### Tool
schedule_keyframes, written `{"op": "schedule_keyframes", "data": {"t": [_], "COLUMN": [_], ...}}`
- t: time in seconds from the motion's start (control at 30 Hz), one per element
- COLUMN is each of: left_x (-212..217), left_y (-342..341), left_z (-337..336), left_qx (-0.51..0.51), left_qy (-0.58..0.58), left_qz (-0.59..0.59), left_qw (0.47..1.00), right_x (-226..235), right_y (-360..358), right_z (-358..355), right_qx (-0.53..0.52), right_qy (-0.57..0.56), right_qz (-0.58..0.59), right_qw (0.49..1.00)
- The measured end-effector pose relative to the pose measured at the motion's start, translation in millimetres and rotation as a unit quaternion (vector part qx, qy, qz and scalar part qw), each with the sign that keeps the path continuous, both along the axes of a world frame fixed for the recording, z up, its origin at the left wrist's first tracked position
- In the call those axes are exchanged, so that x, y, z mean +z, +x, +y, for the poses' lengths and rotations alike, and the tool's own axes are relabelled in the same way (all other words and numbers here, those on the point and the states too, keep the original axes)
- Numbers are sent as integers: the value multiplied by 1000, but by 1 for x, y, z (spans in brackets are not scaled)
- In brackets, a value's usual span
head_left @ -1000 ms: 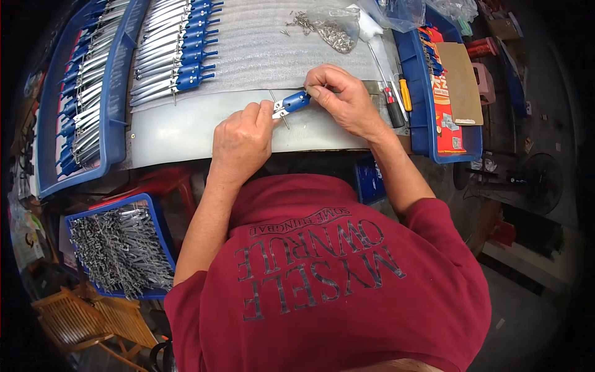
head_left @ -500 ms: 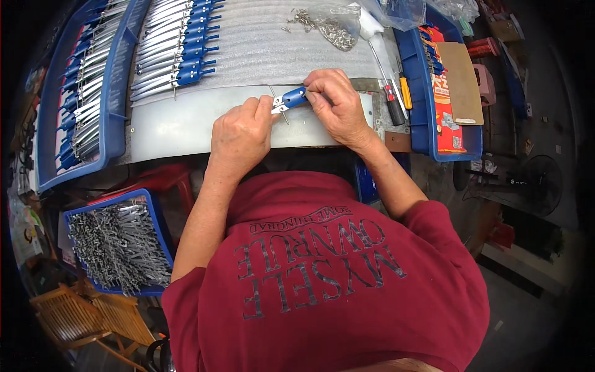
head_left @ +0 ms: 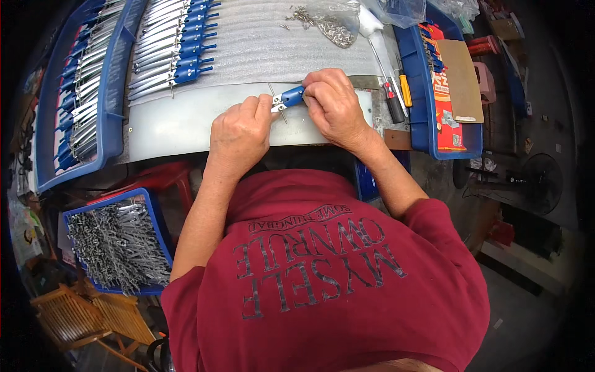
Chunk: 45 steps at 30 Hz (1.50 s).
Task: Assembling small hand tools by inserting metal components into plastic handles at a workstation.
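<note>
My left hand [head_left: 240,133] is closed around the silver end of a blue-and-silver metal piece [head_left: 289,98], and most of that end is hidden in the fist. At the blue end, my right hand [head_left: 334,108] pinches the tip between thumb and fingers. A thin metal rod [head_left: 285,116] crosses the piece near the joint between its silver and blue parts. Both hands are just above a smooth pale plate [head_left: 170,124] at the table's near edge. Similar blue-and-silver pieces [head_left: 186,73] lie in a neat row on the grey foam sheet [head_left: 248,43], beyond my left hand.
Blue trays flank the work area: the left tray [head_left: 111,133] holds similar pieces, the right tray [head_left: 418,93] some pieces and cardboard. Small metal pins [head_left: 334,31] lie in a clear bag. Red-black [head_left: 393,102] and yellow [head_left: 406,92] screwdrivers lie right. Grey metal parts [head_left: 121,245] fill a lower-left crate.
The blue end has turned slightly between my right fingers, which have curled a little closer around its tip. My left hand keeps its grip on the silver end.
</note>
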<state>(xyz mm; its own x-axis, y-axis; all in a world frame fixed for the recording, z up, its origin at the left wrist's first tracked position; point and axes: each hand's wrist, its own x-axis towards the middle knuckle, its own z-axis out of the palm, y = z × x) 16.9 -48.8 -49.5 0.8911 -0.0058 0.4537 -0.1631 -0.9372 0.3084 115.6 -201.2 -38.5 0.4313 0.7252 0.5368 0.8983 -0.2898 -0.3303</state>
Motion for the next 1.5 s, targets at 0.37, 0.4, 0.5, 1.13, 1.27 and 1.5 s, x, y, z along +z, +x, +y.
{"op": "schedule_keyframes", "data": {"t": [0.37, 0.4, 0.5, 1.13, 1.27, 1.5], "left_x": [-1, 0, 0, 4, 14, 18], "left_y": [0, 0, 0, -1, -5, -6], "left_z": [0, 0, 1, 9, 2, 6], "left_qx": [1, 2, 0, -46, -27, -52], "left_qy": [3, -2, -7, -68, -35, -73], "left_qz": [-1, -1, -1, 8, 13, 22], "left_qw": [1000, 1000, 1000, 997, 999, 996], "right_x": [1, 2, 4, 19, 13, 15], "right_y": [6, 7, 6, 7, 1, -4], "right_z": [-3, -3, -4, -4, -4, -2], "right_qx": [-1, 4, 4, 6, -14, -19], "right_qy": [-6, -8, -15, -70, -26, 50], "right_qz": [59, 60, 71, 331, 329, 533], "right_qw": [998, 998, 997, 941, 944, 844]}}
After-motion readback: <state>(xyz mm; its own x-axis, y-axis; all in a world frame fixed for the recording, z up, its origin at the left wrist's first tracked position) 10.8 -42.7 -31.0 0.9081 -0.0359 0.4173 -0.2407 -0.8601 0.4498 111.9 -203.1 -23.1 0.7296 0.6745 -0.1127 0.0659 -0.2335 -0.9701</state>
